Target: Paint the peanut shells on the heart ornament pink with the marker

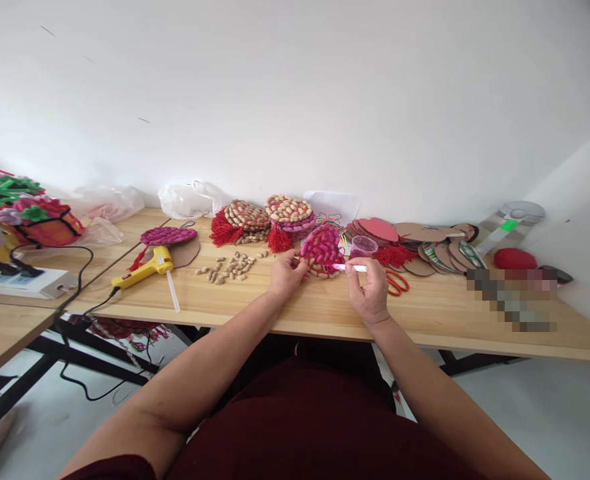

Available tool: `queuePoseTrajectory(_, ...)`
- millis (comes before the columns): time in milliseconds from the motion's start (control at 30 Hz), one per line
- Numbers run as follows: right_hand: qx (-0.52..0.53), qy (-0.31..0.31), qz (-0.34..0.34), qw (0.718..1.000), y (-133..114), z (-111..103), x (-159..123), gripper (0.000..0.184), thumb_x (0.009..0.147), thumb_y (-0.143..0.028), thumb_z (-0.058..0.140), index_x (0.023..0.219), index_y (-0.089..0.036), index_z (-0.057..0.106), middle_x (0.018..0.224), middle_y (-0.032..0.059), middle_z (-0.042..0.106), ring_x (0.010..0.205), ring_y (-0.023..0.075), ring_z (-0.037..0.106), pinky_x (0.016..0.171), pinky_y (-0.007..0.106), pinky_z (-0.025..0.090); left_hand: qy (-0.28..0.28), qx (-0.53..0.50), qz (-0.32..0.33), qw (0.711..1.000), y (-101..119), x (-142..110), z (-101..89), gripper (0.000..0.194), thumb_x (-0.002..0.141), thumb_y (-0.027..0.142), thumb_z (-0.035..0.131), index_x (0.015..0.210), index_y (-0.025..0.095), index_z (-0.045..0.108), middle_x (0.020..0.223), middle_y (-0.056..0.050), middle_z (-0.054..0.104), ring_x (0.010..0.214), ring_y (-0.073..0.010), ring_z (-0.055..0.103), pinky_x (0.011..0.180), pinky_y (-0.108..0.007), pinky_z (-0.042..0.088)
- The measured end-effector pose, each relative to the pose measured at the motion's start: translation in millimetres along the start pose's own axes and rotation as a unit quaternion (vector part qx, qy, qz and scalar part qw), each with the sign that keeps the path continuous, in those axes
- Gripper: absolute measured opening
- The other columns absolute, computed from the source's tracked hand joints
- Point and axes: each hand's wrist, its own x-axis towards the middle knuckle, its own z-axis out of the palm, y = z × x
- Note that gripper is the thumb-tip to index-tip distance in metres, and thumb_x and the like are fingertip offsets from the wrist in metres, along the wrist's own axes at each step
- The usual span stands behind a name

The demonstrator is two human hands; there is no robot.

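Observation:
My left hand [289, 275] pinches the left edge of a round disc covered in peanuts [321, 248], tilted up above the table. Most of its shells are bright magenta; those along the lower edge are still plain tan with red between them. In my right hand [369, 287] is a slim white-handled paintbrush [352, 268], its pink tip touching the disc's lower right part. Just behind that hand stands a clear plastic cup [363, 246] with a purple-pink tint. Loose peanuts [232, 267] lie to the left of my left hand.
Left are a yellow glue gun [147, 270], a magenta disc [169, 235] and a white power strip [29, 283] with cables. Tasselled peanut discs [289, 209] are stacked behind. Rightward lie orange-handled scissors [397, 283], cardboard pieces [419, 232] and red yarn [515, 259].

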Motion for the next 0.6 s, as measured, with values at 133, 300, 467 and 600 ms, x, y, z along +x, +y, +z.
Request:
queuePoseTrajectory(133,0.001,-0.006,-0.002,1.000,0.0,0.4,0.2,0.014,0.097,-0.034,0.056,0.093,-0.024,0.064,0.089,0.0058,0.073,0.088,0.0232,0.067,0.085,0.041,0.049,-0.001,0.004,0.005,1.000,0.4,-0.9,0.4,0.019,0.078,0.027,0.074,0.093,0.019,0.067,0.060,0.004,0.064,0.053,-0.0135,0.066,0.053,-0.022,0.054)
queuePoseTrajectory(300,-0.004,0.004,0.002,1.000,0.1,-0.1,-0.6,0.013,0.097,-0.033,0.056,0.094,-0.024,0.064,0.090,0.0065,0.073,0.089,0.0240,0.067,0.084,0.042,0.048,-0.001,0.010,0.010,1.000,0.9,-1.4,0.4,0.017,0.079,0.025,0.071,0.095,0.019,0.067,0.059,0.004,0.064,0.053,-0.0137,0.066,0.053,-0.022,0.054)
queuePoseTrajectory(467,0.005,-0.001,-0.007,1.000,-0.3,0.5,-0.4,0.012,0.096,-0.032,0.057,0.095,-0.023,0.065,0.091,0.0061,0.074,0.088,0.0231,0.067,0.084,0.040,0.049,-0.002,0.014,0.017,1.000,0.9,-1.5,0.6,0.018,0.080,0.024,0.069,0.097,0.019,0.067,0.058,0.004,0.063,0.053,-0.0137,0.065,0.053,-0.022,0.053)
queuePoseTrajectory(600,-0.002,0.001,-0.005,1.000,0.6,0.7,-0.2,0.011,0.096,-0.031,0.057,0.095,-0.023,0.064,0.090,0.0062,0.074,0.088,0.0235,0.067,0.084,0.041,0.048,-0.003,0.014,0.018,1.000,1.5,-1.8,0.4,0.018,0.080,0.025,0.070,0.096,0.019,0.068,0.058,0.004,0.063,0.053,-0.0138,0.065,0.053,-0.022,0.054)
